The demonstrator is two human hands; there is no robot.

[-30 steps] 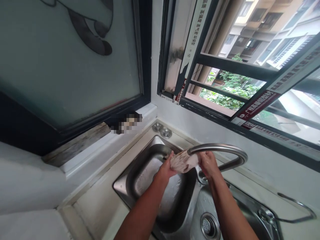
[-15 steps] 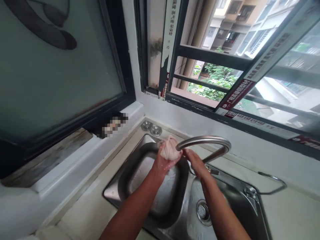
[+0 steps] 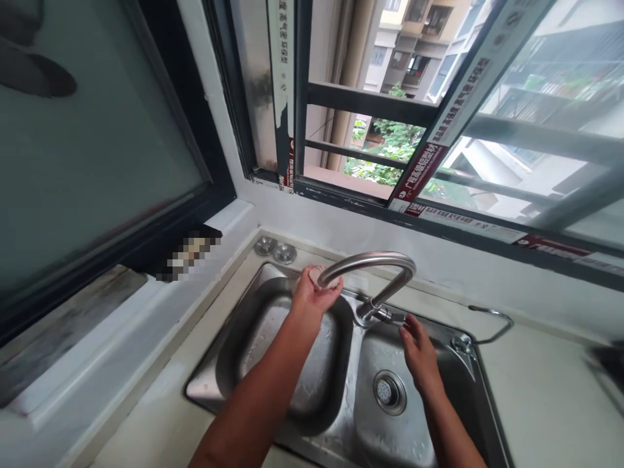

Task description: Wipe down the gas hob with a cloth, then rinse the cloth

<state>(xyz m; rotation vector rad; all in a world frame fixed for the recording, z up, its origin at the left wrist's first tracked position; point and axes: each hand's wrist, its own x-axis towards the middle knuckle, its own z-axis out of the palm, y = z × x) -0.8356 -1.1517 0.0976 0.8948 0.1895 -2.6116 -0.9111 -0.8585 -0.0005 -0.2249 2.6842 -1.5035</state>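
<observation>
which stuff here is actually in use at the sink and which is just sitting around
In use: left hand shut on a balled cloth under the faucet; right hand open by the faucet handle; sink.

Lying about: two round caps; wire rack.

— Where are we looking from?
— From our own head, close above the sink (image 3: 229, 338), facing forward and down.
— And farther off?
— The window (image 3: 390, 130) fills the far side; our arms enter from the near edge.
</observation>
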